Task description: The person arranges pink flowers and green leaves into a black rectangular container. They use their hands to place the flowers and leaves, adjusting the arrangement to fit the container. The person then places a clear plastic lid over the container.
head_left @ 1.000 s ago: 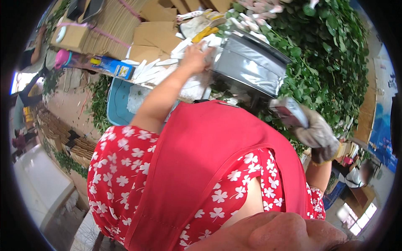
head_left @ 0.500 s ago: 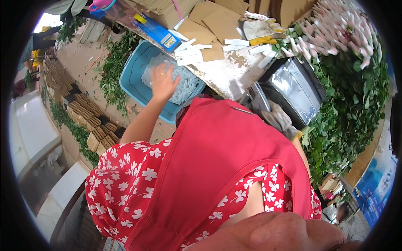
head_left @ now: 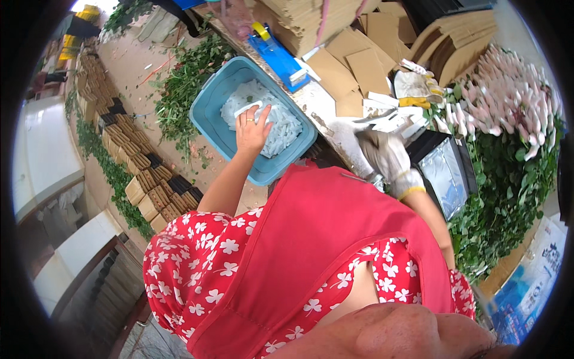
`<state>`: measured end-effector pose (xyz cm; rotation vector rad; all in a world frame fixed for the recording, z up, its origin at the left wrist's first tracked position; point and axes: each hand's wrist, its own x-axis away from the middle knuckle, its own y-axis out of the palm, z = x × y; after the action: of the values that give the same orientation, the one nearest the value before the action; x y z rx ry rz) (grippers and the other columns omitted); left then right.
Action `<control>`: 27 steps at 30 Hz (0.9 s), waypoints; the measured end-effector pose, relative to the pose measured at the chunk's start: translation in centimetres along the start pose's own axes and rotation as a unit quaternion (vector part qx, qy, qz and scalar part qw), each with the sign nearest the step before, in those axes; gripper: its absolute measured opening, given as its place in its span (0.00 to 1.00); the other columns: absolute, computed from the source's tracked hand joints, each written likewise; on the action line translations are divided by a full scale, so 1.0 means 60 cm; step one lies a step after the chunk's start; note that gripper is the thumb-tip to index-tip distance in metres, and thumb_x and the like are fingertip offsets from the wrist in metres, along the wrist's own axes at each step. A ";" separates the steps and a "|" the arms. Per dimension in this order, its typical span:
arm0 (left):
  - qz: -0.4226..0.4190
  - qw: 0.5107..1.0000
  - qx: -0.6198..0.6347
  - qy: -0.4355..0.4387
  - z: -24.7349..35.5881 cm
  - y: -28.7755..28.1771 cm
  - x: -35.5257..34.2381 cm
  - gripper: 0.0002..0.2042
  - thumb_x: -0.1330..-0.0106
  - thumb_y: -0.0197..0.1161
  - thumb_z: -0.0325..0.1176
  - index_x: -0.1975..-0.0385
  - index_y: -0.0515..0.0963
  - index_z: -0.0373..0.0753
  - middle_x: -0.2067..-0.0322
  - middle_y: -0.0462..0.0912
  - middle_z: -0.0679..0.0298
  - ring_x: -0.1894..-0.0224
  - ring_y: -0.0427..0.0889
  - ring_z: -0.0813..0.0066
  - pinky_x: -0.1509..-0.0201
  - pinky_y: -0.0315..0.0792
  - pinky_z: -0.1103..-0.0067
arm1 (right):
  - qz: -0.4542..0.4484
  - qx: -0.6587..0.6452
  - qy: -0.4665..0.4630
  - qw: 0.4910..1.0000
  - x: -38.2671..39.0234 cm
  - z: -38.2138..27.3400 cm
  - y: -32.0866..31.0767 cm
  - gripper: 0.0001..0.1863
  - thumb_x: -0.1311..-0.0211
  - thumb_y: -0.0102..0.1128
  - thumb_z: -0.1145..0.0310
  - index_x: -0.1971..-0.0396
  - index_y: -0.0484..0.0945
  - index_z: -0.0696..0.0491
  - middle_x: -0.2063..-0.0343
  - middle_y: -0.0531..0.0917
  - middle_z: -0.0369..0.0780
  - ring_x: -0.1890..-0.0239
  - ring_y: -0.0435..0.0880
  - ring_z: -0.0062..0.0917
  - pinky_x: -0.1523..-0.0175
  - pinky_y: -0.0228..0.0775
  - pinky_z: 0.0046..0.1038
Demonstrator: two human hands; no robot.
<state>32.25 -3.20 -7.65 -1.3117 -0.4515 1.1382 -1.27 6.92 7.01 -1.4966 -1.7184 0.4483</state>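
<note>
My bare left hand (head_left: 252, 133), a ring on one finger, is over a light-blue plastic tub (head_left: 206, 113). Its fingers are closed on a white sleeve (head_left: 246, 110), which looks like thin foam. Beneath it, many similar white sleeves (head_left: 281, 134) lie heaped in the tub. My right hand (head_left: 391, 158) wears a greyish-white work glove with a yellow cuff and is over the worktable's edge. Motion smears its fingers, so whether it grips anything does not show. A black-framed box with a silvery lining (head_left: 443, 170) stands beside that hand.
The worktable (head_left: 320, 107) carries a blue tape dispenser (head_left: 278, 60), cardboard pieces (head_left: 368, 70), white strips and another glove (head_left: 415, 87). Many sleeved, pale-pink flowers (head_left: 508, 90) with leafy stems are piled at the right. Cut greenery (head_left: 194, 90) and rows of cardboard bundles (head_left: 128, 155) are on the floor.
My left hand has closed on a white sleeve; its fingers were spread before. My gloved right hand has moved up and over the table edge. The whole view has shifted.
</note>
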 end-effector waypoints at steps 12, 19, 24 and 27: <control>-0.192 0.848 0.445 -0.215 0.076 0.015 -0.147 0.14 0.30 0.57 0.32 0.47 0.79 0.36 0.53 0.85 0.59 0.55 0.82 0.76 0.49 0.74 0.78 | 0.146 0.118 -0.394 0.900 -0.174 -0.070 0.037 0.24 0.44 0.56 0.78 0.44 0.74 0.54 0.49 0.79 0.46 0.57 0.81 0.43 0.47 0.75 0.32; -0.150 0.809 0.430 -0.372 0.121 0.012 -0.181 0.20 0.33 0.65 0.40 0.53 0.81 0.28 0.59 0.85 0.59 0.60 0.79 0.79 0.54 0.72 0.79 | -0.175 -0.363 -0.068 0.913 -0.045 0.042 0.122 0.15 0.31 0.54 0.61 0.66 0.81 0.58 0.72 0.79 0.35 0.72 0.75 0.20 0.63 0.69 0.24; -0.258 0.566 0.583 -0.523 0.047 0.077 -0.142 0.19 0.31 0.59 0.35 0.44 0.74 0.33 0.43 0.79 0.55 0.42 0.78 0.62 0.40 0.71 0.67 | -0.068 -0.227 0.055 0.970 -0.026 0.021 0.070 0.16 0.38 0.55 0.57 0.67 0.84 0.54 0.70 0.86 0.44 0.65 0.84 0.38 0.57 0.73 0.38; -0.302 0.570 0.595 -0.479 0.202 -0.001 -0.170 0.23 0.29 0.57 0.35 0.36 0.67 0.36 0.39 0.73 0.56 0.38 0.73 0.61 0.36 0.67 0.68 | -0.025 -0.083 -0.047 0.995 0.072 0.073 0.021 0.16 0.42 0.56 0.58 0.64 0.84 0.54 0.66 0.84 0.50 0.58 0.83 0.46 0.50 0.73 0.38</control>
<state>18.04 -5.48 -1.03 0.7482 -0.6315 1.0594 -3.66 12.27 4.85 -1.5672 -1.9022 0.3615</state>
